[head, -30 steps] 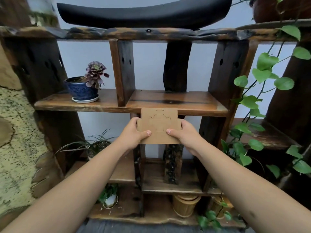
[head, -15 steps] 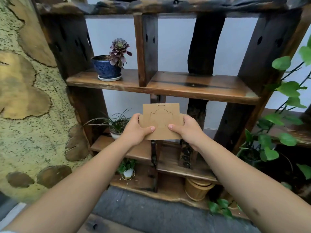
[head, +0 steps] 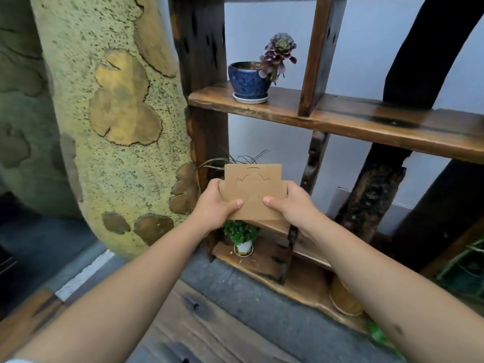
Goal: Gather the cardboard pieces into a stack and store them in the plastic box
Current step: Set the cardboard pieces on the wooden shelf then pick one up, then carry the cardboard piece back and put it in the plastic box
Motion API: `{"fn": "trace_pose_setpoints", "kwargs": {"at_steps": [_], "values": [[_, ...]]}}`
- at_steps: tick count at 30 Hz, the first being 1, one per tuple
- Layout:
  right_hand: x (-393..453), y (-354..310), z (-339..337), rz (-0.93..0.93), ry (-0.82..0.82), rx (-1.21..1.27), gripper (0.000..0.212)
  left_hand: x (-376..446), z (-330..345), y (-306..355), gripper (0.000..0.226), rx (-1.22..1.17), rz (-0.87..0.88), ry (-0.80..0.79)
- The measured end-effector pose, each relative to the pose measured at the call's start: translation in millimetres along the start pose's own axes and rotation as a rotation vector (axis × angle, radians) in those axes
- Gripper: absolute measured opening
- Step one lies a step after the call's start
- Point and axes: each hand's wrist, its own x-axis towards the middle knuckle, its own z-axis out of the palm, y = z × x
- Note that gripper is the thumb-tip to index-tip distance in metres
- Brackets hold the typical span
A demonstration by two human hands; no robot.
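Note:
A stack of brown cardboard pieces with cut-out curves on its top face is held flat in front of me, in mid-air before a dark wooden shelf unit. My left hand grips its left edge, thumb on top. My right hand grips the right edge the same way. No plastic box is in view.
The wooden shelf carries a blue pot with a purple succulent. Lower boards hold a grassy plant and a small white pot with green leaves. A yellow-green textured pillar stands at left. A wicker basket sits at bottom right.
My view has swung left and down: the shelf has slid to the right and the pillar now fills the left. Both hands keep the same hold on the cardboard stack.

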Motion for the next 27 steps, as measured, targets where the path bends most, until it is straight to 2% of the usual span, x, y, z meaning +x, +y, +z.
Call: {"fn": "trace_pose_setpoints", "kwargs": {"at_steps": [4,8,19,27], "values": [[-3.4,-26.1,57.6,-0.033,-0.059,-0.057,0.043,-9.9,-51.6,-32.9,0.044,-0.046,-0.053,0.030],[-10.2,-45.5,114.5,-0.080,-0.133,-0.059,0.046,-24.8,-99.9,-62.7,0.058,-0.019,-0.089,0.038],[-36.6,-96.6,284.5,-0.149,-0.412,-0.110,0.048,-88.6,-232.8,-158.2,0.053,0.006,-0.270,0.187],[-61.5,-119.2,375.2,-0.178,-0.607,-0.141,0.043,-141.5,-297.3,-207.4,0.047,0.064,-0.435,0.316]]}}
